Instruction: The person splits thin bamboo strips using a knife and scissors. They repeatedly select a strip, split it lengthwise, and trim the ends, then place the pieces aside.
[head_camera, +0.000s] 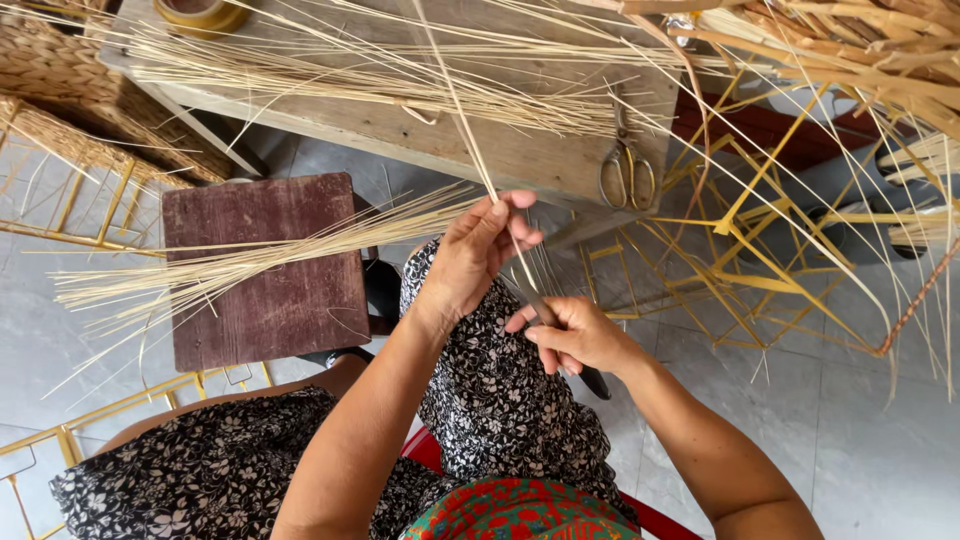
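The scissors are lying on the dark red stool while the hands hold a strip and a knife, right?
Not quite. The scissors lie on the wooden table, not the stool, as the head view shows. The left hand does hold a strip, and the right hand a knife.

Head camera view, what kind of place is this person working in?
Probably a small basket-weaving or rattan craft workshop. The left hand holds a thin cane strip while the right hand grips a knife. Loose cane strips and scissors lie on a wooden bench, beside yellow wire frames.
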